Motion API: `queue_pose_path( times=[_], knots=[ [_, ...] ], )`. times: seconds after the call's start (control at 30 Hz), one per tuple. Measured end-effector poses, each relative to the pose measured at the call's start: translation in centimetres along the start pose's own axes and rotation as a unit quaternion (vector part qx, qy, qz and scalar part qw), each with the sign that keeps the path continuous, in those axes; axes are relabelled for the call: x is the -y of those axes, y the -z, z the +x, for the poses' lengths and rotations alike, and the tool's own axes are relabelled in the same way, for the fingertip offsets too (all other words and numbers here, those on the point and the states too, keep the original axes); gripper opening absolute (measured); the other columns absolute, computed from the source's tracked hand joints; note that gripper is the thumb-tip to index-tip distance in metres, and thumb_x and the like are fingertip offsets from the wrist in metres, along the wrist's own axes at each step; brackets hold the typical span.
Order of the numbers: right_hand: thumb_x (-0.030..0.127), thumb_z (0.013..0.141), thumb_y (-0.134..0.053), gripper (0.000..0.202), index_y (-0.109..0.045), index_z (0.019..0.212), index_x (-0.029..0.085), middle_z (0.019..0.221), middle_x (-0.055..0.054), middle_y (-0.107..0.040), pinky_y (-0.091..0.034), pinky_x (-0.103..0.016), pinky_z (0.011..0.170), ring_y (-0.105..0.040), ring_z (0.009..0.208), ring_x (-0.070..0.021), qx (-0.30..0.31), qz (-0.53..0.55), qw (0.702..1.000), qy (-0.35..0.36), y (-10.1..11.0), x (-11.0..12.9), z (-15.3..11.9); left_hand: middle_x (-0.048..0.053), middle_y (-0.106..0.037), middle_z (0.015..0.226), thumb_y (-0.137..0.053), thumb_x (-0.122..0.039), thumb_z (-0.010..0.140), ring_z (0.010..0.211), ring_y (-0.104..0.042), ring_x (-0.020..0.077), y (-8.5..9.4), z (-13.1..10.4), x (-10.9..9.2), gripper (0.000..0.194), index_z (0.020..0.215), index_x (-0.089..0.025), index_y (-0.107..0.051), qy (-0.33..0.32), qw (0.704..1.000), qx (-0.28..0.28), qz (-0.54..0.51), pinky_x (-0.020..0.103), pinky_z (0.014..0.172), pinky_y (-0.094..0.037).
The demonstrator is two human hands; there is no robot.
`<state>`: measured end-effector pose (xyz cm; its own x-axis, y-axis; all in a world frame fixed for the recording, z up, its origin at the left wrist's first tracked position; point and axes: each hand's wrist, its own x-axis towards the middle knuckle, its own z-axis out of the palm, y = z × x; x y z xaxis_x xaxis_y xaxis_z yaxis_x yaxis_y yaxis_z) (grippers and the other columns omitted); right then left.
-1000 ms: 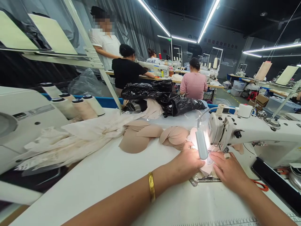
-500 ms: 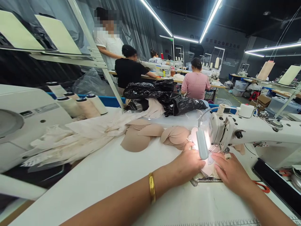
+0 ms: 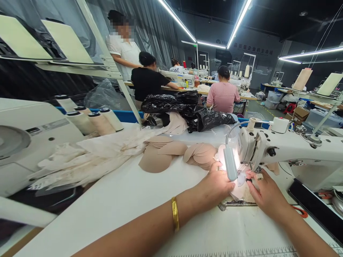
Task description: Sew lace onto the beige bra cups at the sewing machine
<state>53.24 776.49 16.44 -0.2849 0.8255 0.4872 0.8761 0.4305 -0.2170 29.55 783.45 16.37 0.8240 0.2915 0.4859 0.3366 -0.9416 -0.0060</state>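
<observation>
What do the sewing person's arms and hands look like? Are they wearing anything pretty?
Yes! A shiny, gold-coloured, band-shaped bangle circles the left wrist. The left hand and right hand wear no gloves, and no sleeves show on the forearms.

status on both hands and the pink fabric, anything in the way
Left hand on pale pink fabric. Right hand by sewing machine, small dark item at its thumb. Grey lamp hides part of the fabric from view.
</observation>
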Motion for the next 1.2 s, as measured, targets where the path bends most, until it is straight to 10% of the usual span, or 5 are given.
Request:
queue_pose_path(
  times=[0.43, 0.77, 1.2],
  knots=[
    [0.021, 0.104, -0.044, 0.022, -0.058, 0.121, 0.02, 0.11, -0.012, -0.071, -0.056, -0.045, 0.082, -0.065, 0.098, -0.0288, -0.025, -0.007, 0.998, 0.05, 0.1, -0.1, -0.1, -0.002, -0.062, 0.08, -0.057, 0.0, 0.081, 0.084, -0.054, 0.0176, 0.6, 0.4, -0.4, 0.019, 0.074, -0.016, -0.049, -0.005, 1.0, -0.017, 0.01, 0.041, 0.089, -0.025],
    [0.007, 0.098, -0.049, 0.021, -0.061, 0.094, 0.023, 0.093, -0.002, -0.064, -0.043, -0.033, 0.074, -0.058, 0.083, -0.0193, 0.171, 0.061, 0.979, 0.087, 1.1, 0.5, -0.4, -0.001, -0.065, 0.087, -0.069, -0.028, 0.093, 0.074, -0.053, 0.0177, 1.1, -1.1, -2.9, 0.012, 0.088, -0.019, -0.063, -0.006, 1.0, 0.015, 0.001, 0.045, 0.091, -0.03],
    [0.009, 0.098, -0.047, 0.027, -0.067, 0.106, 0.026, 0.086, -0.003, -0.061, -0.042, -0.032, 0.066, -0.056, 0.079, -0.021, 0.112, 0.044, 0.989, 0.085, -0.2, 0.3, -0.1, -0.003, -0.055, 0.071, -0.059, -0.008, 0.086, 0.072, -0.046, 0.0151, 1.7, 0.3, -1.4, 0.023, 0.067, -0.016, -0.049, -0.003, 1.0, 0.017, 0.007, 0.04, 0.081, -0.029]
  ],
)
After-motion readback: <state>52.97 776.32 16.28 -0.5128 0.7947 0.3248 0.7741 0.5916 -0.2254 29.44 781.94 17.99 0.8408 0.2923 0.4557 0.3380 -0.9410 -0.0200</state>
